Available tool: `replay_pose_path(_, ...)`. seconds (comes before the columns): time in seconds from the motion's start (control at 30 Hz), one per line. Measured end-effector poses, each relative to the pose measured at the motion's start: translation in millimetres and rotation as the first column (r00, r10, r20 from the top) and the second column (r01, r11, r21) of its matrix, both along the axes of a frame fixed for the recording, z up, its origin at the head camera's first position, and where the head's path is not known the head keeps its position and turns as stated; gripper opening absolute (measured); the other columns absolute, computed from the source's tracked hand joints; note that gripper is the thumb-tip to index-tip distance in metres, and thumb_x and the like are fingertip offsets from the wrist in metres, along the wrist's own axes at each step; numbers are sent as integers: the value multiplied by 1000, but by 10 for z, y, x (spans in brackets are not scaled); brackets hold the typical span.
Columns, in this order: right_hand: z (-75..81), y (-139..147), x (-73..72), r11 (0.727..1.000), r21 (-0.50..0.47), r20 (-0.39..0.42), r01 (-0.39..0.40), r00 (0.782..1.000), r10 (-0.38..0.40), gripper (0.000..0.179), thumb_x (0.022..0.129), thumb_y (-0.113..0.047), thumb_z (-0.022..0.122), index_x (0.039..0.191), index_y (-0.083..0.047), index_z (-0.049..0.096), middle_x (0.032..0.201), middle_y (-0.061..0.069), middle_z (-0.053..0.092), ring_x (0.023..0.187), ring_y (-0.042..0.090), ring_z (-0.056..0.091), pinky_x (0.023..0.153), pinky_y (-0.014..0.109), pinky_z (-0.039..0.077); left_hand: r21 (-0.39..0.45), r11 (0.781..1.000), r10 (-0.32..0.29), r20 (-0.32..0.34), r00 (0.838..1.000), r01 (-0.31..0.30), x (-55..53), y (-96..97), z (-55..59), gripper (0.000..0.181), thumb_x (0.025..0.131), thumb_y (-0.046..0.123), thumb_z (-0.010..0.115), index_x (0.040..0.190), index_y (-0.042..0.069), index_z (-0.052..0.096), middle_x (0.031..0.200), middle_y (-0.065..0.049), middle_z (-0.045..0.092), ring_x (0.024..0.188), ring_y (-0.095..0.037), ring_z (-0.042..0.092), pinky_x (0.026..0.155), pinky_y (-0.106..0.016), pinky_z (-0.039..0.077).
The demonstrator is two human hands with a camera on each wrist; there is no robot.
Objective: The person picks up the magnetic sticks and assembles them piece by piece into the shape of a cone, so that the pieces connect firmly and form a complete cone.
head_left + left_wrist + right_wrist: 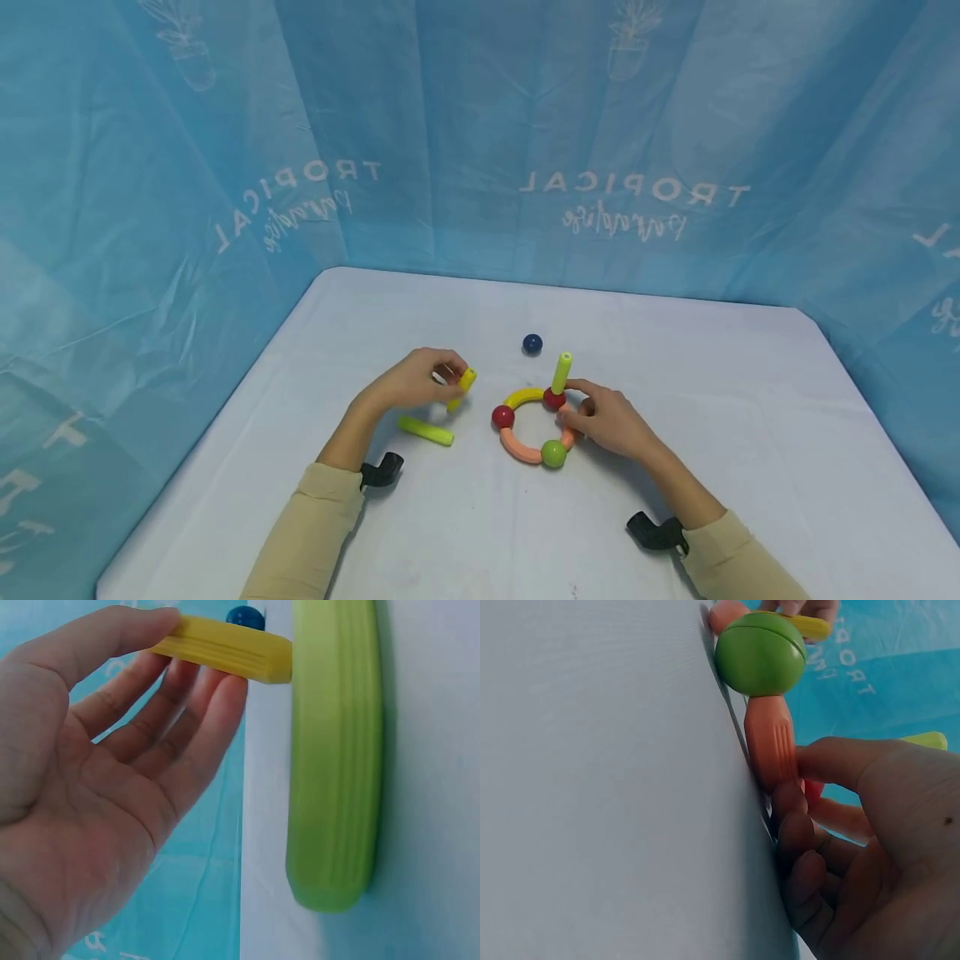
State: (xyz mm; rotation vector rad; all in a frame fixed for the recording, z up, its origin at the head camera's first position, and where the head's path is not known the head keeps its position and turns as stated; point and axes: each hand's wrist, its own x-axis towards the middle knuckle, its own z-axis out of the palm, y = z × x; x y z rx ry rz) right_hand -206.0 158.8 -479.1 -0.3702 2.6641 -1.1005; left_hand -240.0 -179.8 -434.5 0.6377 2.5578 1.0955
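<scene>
My left hand [415,380] pinches a yellow stick [225,646] between thumb and fingers, tilted, a little left of a ring of toy pieces. A light green stick [426,430] lies on the table below that hand. The ring joins a yellow curved piece [524,396], two salmon curved pieces, a red ball [503,417], a second red ball [554,399] and a green ball [553,454]. From the second red ball a yellow-green stick [562,373] stands upright. My right hand [613,421] grips the right-hand salmon curved piece [771,742], its fingers partly hiding it.
A dark blue ball [532,344] sits on the white table [465,525] beyond the ring. Black wrist mounts [382,471] are on both forearms. A blue printed curtain [480,125] hangs behind the table and along its sides.
</scene>
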Motion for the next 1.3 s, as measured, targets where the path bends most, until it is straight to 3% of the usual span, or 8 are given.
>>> replay_pose_path(0.4,12,-19,23,1000,-20,50,1,999,0,64,86,-37,71,142,-17,46,67,1,59,59,19,53,52,31,42,143,990,32,-75,997,-21,45,159,63,23,85,16,74,106,17,65,99,6,64,96,-12,60,82,-28,52)
replay_pose_path(0.77,14,-41,39,999,-44,91,-20,996,24,59,86,-38,71,138,-20,49,66,1,60,58,18,54,52,31,41,251,966,81,-56,995,-65,135,317,106,27,84,16,76,109,16,65,100,4,65,94,-13,61,83,-30,52)
replay_pose_path(0.93,0,-41,33,999,-40,103,-17,994,21,58,87,-38,71,138,-21,49,66,1,61,57,19,54,52,31,41,292,955,68,-64,996,-47,160,366,95,28,83,14,77,109,13,65,101,1,65,94,-17,62,83,-33,52)
replay_pose_path(1.3,-7,-56,26,999,-38,101,-6,995,10,58,86,-38,71,137,-23,49,67,1,61,57,19,54,50,31,41,265,964,26,-56,998,-10,187,425,71,25,85,16,75,107,17,65,99,4,65,93,-13,61,81,-26,52)
